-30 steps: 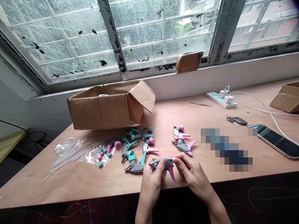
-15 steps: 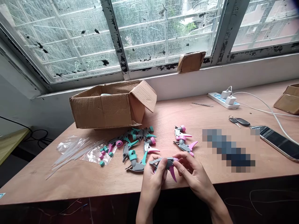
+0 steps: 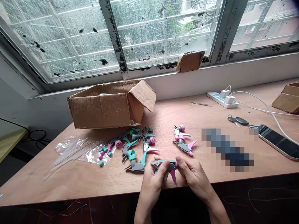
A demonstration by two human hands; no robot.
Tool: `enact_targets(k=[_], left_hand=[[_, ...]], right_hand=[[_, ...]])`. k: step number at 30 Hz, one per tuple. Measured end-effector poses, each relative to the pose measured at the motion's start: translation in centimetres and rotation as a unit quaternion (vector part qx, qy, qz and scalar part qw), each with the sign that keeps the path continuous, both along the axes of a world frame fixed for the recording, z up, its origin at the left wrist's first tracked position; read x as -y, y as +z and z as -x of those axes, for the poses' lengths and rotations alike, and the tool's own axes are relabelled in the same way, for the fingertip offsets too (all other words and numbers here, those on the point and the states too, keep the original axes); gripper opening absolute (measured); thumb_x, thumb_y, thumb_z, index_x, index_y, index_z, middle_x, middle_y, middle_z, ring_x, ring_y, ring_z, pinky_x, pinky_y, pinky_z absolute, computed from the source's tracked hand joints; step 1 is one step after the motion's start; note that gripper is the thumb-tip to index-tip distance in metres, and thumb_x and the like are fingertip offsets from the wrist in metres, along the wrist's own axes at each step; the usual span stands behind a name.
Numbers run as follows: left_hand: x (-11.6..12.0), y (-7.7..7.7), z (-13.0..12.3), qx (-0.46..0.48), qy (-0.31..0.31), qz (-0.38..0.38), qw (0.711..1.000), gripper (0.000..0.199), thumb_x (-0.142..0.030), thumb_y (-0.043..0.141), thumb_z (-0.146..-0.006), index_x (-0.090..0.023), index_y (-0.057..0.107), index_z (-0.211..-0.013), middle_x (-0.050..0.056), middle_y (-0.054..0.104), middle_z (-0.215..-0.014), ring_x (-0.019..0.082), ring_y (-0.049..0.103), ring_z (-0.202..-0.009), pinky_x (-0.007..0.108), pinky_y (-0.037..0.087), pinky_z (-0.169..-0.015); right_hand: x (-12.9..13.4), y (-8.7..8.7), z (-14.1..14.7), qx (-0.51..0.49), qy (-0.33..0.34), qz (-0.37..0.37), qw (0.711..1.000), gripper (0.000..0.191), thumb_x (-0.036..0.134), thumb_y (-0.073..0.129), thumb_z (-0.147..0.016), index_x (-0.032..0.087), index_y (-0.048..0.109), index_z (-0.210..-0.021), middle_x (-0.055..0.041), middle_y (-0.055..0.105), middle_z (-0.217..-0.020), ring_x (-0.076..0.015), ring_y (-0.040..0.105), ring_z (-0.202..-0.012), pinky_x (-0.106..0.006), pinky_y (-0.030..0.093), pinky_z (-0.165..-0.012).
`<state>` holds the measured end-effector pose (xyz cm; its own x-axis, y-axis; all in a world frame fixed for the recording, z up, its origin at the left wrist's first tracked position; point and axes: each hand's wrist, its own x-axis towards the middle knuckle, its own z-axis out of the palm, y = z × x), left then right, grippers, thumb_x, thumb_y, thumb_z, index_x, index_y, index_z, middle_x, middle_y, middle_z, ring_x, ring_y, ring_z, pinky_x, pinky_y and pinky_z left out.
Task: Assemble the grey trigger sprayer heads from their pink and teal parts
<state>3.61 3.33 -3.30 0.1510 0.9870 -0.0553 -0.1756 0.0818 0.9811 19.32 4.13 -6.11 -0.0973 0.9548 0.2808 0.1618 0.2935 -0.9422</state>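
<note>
A grey trigger sprayer head (image 3: 172, 164) with a pink trigger lies across my two hands above the table's front edge. My left hand (image 3: 152, 180) is closed round its rear end, the thumb lying along the grey body. The thumb and fingers of my right hand (image 3: 197, 175) pinch its front end, and they mostly hide the pink nozzle there. Just beyond my left hand rests a grey sprayer head with teal parts (image 3: 135, 166). Several more teal and pink sprayer heads (image 3: 126, 151) are heaped behind it. A pink pair (image 3: 184, 145) sits apart, beyond my right hand.
An open cardboard box (image 3: 100, 112) stands behind the heap. Clear thin tubes (image 3: 70, 155), plastic bags and small teal and pink nozzle caps (image 3: 101, 163) lie at left. To the right are a power strip (image 3: 221, 100), keys (image 3: 240, 120), a phone (image 3: 277, 141) and a blurred-out patch.
My right thumb has shifted up and over the front end of the sprayer head, and those fingers have curled in. The pink trigger sits slightly lower. The whole view has shifted a little.
</note>
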Motion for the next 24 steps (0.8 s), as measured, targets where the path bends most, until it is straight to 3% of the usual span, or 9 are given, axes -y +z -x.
enact_targets(k=[3, 6, 12, 15, 18, 21, 24], left_hand=[[-0.13, -0.04, 0.03, 0.006, 0.01, -0.011, 1.0, 0.038, -0.053, 0.07, -0.09, -0.02, 0.052, -0.088, -0.009, 0.044, -0.052, 0.006, 0.032, -0.045, 0.022, 0.021, -0.045], [-0.3, -0.29, 0.13, 0.009, 0.019, -0.012, 1.0, 0.04, -0.056, 0.068, -0.091, -0.019, 0.052, -0.092, -0.009, 0.043, -0.05, 0.007, 0.031, -0.045, 0.021, 0.02, -0.045], [-0.35, -0.39, 0.24, 0.003, 0.015, -0.015, 1.0, 0.041, -0.057, 0.069, -0.09, -0.019, 0.054, -0.088, -0.01, 0.042, -0.047, 0.006, 0.028, -0.042, 0.021, 0.017, -0.044], [-0.28, -0.27, 0.19, -0.007, 0.007, -0.017, 1.0, 0.039, -0.054, 0.067, -0.092, -0.019, 0.053, -0.086, -0.01, 0.042, -0.049, 0.005, 0.028, -0.042, 0.021, 0.018, -0.044], [-0.2, -0.23, 0.15, -0.009, 0.001, -0.013, 1.0, 0.039, -0.054, 0.068, -0.092, -0.019, 0.052, -0.085, -0.009, 0.043, -0.05, 0.005, 0.029, -0.042, 0.022, 0.018, -0.044], [-0.19, -0.33, 0.16, 0.002, 0.004, -0.009, 1.0, 0.038, -0.054, 0.069, -0.09, -0.019, 0.052, -0.087, -0.01, 0.042, -0.051, 0.005, 0.029, -0.043, 0.021, 0.018, -0.044], [-0.28, -0.45, 0.23, 0.013, 0.013, -0.009, 1.0, 0.04, -0.056, 0.068, -0.091, -0.02, 0.052, -0.09, -0.01, 0.042, -0.05, 0.005, 0.027, -0.042, 0.021, 0.017, -0.044]], right_hand=[[0.21, 0.06, 0.03, -0.037, 0.005, 0.027, 0.999, 0.038, 0.053, 0.053, -0.101, 0.02, 0.061, -0.084, 0.0026, 0.053, -0.065, -0.0137, 0.05, -0.055, -0.025, 0.04, -0.051], [0.4, 0.12, -0.03, -0.054, 0.011, 0.03, 0.998, 0.034, 0.052, 0.063, -0.096, 0.02, 0.065, -0.106, -0.0002, 0.062, -0.076, -0.0159, 0.06, -0.063, -0.025, 0.047, -0.055], [0.3, 0.29, -0.26, -0.024, 0.024, 0.005, 0.999, 0.03, 0.047, 0.058, -0.1, 0.019, 0.066, -0.093, -0.0012, 0.064, -0.074, -0.0159, 0.058, -0.063, -0.026, 0.045, -0.057], [0.16, 0.19, -0.29, 0.018, 0.008, -0.035, 0.999, 0.04, 0.044, 0.051, -0.104, 0.02, 0.06, -0.074, 0.0012, 0.055, -0.065, -0.0147, 0.052, -0.059, -0.027, 0.039, -0.056], [0.19, -0.17, -0.24, 0.022, 0.012, -0.025, 0.999, 0.053, 0.045, 0.046, -0.106, 0.021, 0.047, -0.059, 0.0035, 0.045, -0.055, -0.0123, 0.043, -0.051, -0.028, 0.033, -0.053], [0.25, -0.39, -0.11, -0.003, 0.015, -0.004, 1.0, 0.057, 0.047, 0.043, -0.107, 0.021, 0.045, -0.056, 0.0049, 0.039, -0.051, -0.0108, 0.037, -0.046, -0.028, 0.031, -0.05], [0.2, -0.2, 0.02, -0.017, 0.001, 0.009, 1.0, 0.048, 0.05, 0.051, -0.103, 0.02, 0.054, -0.065, 0.0048, 0.044, -0.055, -0.0112, 0.04, -0.049, -0.026, 0.033, -0.049]])
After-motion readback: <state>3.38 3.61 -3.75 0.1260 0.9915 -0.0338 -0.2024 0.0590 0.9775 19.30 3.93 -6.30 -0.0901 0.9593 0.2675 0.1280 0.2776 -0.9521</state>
